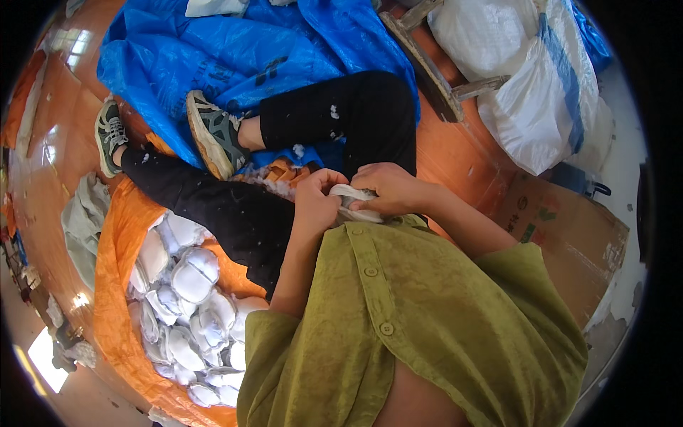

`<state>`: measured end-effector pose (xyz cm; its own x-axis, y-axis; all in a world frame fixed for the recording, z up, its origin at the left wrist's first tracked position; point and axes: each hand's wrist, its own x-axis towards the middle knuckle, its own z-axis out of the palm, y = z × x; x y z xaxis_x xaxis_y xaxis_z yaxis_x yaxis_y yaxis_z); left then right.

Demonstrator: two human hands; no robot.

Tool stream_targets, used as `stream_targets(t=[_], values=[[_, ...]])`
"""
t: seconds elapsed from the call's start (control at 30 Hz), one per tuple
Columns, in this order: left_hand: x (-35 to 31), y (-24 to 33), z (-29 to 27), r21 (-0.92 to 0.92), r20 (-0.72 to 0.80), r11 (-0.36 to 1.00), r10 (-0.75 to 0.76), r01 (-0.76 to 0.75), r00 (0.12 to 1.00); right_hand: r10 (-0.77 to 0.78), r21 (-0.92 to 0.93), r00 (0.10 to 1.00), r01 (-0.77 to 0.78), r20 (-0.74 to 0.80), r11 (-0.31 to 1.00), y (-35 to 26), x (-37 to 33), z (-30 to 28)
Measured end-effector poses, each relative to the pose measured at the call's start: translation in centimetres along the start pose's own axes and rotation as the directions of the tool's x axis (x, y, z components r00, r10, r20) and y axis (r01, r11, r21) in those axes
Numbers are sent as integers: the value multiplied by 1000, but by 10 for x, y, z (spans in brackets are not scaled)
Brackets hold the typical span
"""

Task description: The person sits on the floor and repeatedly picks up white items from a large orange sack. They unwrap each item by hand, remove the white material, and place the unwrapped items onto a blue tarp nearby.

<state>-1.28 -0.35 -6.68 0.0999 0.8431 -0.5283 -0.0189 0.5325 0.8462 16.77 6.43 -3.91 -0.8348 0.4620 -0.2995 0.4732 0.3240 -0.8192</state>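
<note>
Close in front of my shirt, both hands hold a small white padded fabric piece [347, 193] with a greyish inner part. My left hand [317, 198] pinches its left edge between thumb and fingers. On the other side my right hand [390, 186] is closed round it, the thumb pressed on the near side. My fingers hide parts of the piece. To the left, an orange sack [114, 249] lies wide at the mouth, filled with many white padded pieces [196, 274] of a similar rounded shape.
A blue woven sheet [235, 43] spreads under and beyond my shoes. White fluff and an orange scrap [288, 171] lie by my legs. At right are a wooden stool [434, 78], white woven sacks [530, 107] and a cardboard box [562, 235]. A grey cloth [84, 217] lies at left.
</note>
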Motion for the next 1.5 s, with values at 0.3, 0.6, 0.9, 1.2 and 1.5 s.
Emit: stream_targets(t=[0.3,0.6,0.9,1.2,1.5], values=[[-1,1,4,-628,237,749,-72,209,969,-27,181,975,68,-220,981,23,-4,11],[11,-31,-4,-730,107,650,-193,209,975,-112,191,898,211,-426,959,11,1,8],[4,-2,1,-630,138,749,-153,206,979,-161,110,973,181,-166,977,-2,6,-11],[7,-8,-3,-558,156,790,-200,253,967,-426,-338,734,278,-529,899,9,2,17],[7,-8,5,-465,90,861,-188,208,978,-178,-488,950,32,-257,872,3,7,13]])
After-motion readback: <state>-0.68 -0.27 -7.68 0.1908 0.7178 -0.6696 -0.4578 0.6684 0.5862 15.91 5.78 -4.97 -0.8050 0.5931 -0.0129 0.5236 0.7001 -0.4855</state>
